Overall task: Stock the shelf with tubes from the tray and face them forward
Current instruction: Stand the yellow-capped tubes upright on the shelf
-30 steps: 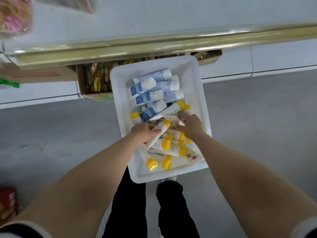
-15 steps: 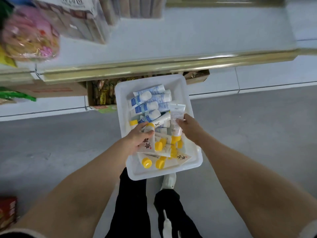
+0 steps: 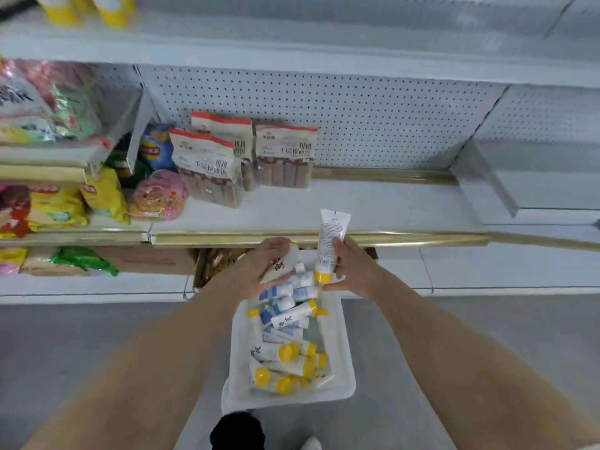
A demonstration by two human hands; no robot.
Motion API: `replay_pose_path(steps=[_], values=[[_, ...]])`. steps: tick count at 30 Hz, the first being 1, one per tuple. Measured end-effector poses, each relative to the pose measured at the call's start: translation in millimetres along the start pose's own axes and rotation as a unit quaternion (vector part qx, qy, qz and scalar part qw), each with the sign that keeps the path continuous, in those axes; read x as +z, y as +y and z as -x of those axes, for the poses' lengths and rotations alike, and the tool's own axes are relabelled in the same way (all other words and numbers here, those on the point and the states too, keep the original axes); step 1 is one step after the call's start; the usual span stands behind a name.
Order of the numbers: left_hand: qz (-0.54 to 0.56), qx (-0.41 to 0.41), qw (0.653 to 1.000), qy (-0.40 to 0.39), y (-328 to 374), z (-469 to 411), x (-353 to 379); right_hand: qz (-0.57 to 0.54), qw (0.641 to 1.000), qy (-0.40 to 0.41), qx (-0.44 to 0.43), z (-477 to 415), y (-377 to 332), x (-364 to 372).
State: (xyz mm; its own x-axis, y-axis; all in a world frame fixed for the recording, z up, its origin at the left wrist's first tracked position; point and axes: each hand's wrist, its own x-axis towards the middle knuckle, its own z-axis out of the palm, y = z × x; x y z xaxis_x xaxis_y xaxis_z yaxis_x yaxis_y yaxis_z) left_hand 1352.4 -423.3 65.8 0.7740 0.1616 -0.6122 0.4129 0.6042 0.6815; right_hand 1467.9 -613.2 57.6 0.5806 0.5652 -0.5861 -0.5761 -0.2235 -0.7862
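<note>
A white tray (image 3: pixel 341 358) stands on the floor below me, holding several white tubes (image 3: pixel 279 352) with yellow or white caps. My right hand (image 3: pixel 352 271) grips one white tube (image 3: pixel 329 241) upright, yellow cap down, in front of the white shelf (image 3: pixel 373 206) edge. My left hand (image 3: pixel 263 266) holds another white tube (image 3: pixel 281 264) with dark lettering, just above the far end of the tray. Both hands are level with the shelf's gold front strip.
On the shelf's left part stand three bags of brown biscuits (image 3: pixel 227 164) and a pink bag (image 3: pixel 159 196); snack bags (image 3: pixel 58 203) fill the bay further left. A metal divider (image 3: pixel 487 186) bounds the shelf on the right. Cardboard boxes (image 3: pixel 146 259) sit beneath it.
Both hands have lifted out of the tray, each with a tube, up to the shelf edge. The view has tilted up, bringing the shelves into sight.
</note>
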Motion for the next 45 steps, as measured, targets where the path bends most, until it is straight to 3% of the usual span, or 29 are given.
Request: replay_pose_path(steps=[9, 17, 19, 22, 27, 34, 45], values=[[0.042, 0.147, 0.988, -0.030, 93.0, 84.9, 80.0, 0.046, 0.983, -0.044, -0.173, 59.0, -128.0, 21.9], [-0.009, 0.255, 0.961, -0.102, 116.0, 117.6, 97.7, 0.055, 0.967, -0.051, -0.244, 87.9, -175.6, 44.5], [0.005, 0.290, 0.954, -0.072, 117.0, 119.5, 98.8, 0.055, 0.964, -0.062, -0.253, 93.0, -180.9, 50.4], [0.065, 0.304, 0.950, 0.034, 119.5, 118.0, 95.4, 0.048, 0.961, -0.069, -0.262, 99.2, -186.6, 57.7], [-0.032, 0.291, 0.942, 0.166, 128.8, 113.9, 79.7, 0.034, 0.963, -0.065, -0.260, 98.9, -195.7, 67.4], [-0.056, 0.330, 0.932, 0.139, 184.9, 112.9, 61.5, 0.062, 0.957, -0.053, -0.279, 73.3, -228.6, 93.5], [-0.161, 0.430, 0.853, 0.248, 338.0, 70.7, 39.2, 0.087, 0.926, -0.001, -0.368, 1.8, -336.8, 166.1]])
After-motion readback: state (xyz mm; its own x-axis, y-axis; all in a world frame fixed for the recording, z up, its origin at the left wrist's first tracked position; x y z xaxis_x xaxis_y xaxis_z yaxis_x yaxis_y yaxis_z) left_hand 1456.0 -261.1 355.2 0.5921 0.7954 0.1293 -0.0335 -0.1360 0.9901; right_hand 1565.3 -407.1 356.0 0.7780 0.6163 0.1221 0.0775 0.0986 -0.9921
